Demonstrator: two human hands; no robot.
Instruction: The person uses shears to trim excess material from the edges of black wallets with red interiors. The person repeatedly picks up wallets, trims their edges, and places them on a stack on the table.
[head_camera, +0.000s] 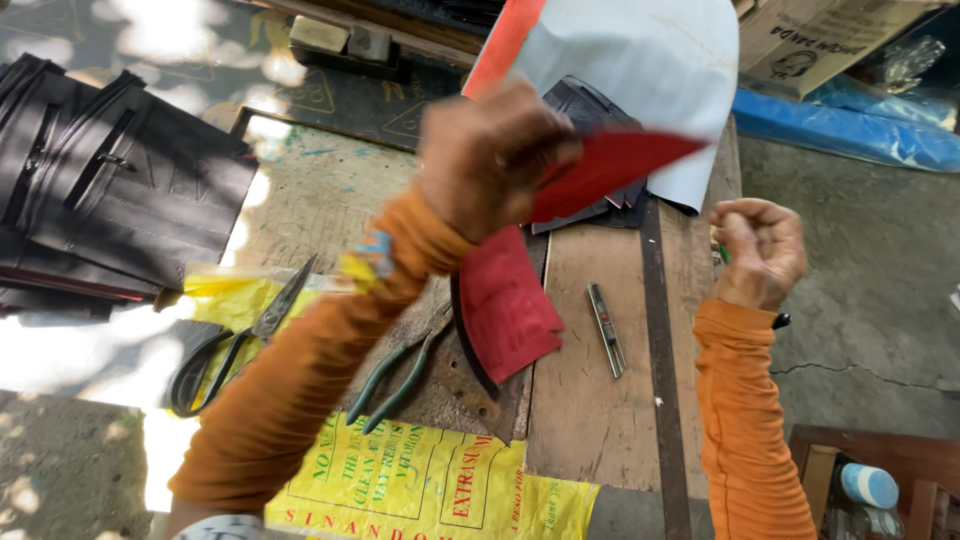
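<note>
Left hand (495, 160) pinches a red sheet (610, 165) above a wooden workbench (590, 400); right hand (758, 250), clenched, hides most of a pen (only its ends show). Concrete floor (860, 280) beyond.

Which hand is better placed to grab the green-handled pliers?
Probably the right hand: it holds only a thin pen-like tool. The left hand is raised, gripping the red sheet. The pliers lie under the left forearm.

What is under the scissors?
The scissors lie on a yellow plastic bag and the bench. The left arm's sleeve hides what lies under the blades' right side.
</note>
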